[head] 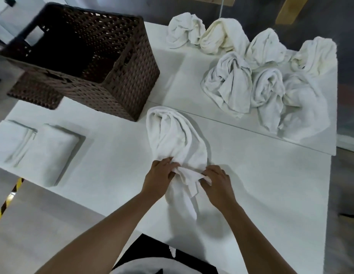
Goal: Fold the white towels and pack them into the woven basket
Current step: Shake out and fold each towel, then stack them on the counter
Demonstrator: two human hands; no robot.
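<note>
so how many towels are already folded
2, both lying side by side on the table at the left, in front of the woven basket: one folded towel at the edge, the other just right of it.

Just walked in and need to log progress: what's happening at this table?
A person is working on one crumpled white towel on the white table, the left hand and right hand each pinching its near end. Two folded towels lie at the table's left. The woven basket shows no towels inside. A pile of unfolded towels waits at the far right.
</note>
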